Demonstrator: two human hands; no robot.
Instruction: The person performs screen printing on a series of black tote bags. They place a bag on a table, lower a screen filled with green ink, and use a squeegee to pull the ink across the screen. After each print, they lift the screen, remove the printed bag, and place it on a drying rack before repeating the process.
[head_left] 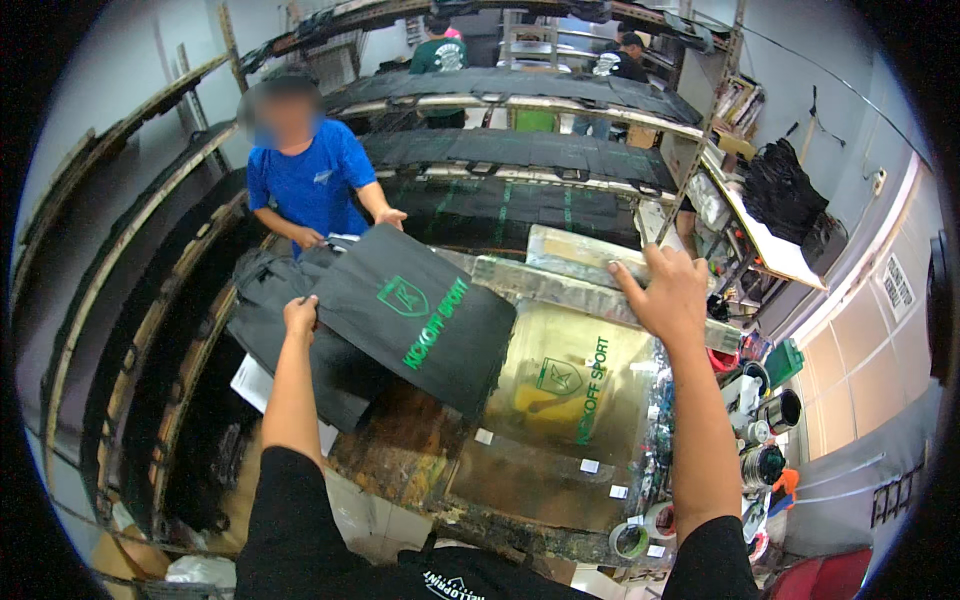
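Observation:
My left hand pinches the near left edge of a black fabric bag, which bears a green shield emblem and lettering. The bag slants across the table, above more dark bags. On the right, my right hand grips the upper edge of a long, pale, ink-stained frame, thumb in front. Its other fingers are partly hidden. Below that frame, a yellowish see-through panel carries the same green emblem and lettering. A flat wooden-edged piece lies along the frame's far side.
A co-worker in a blue shirt stands at the far left, one hand on the dark bags, the other open. Racks with black bags fill the back and left. Tape rolls and cans crowd the right edge.

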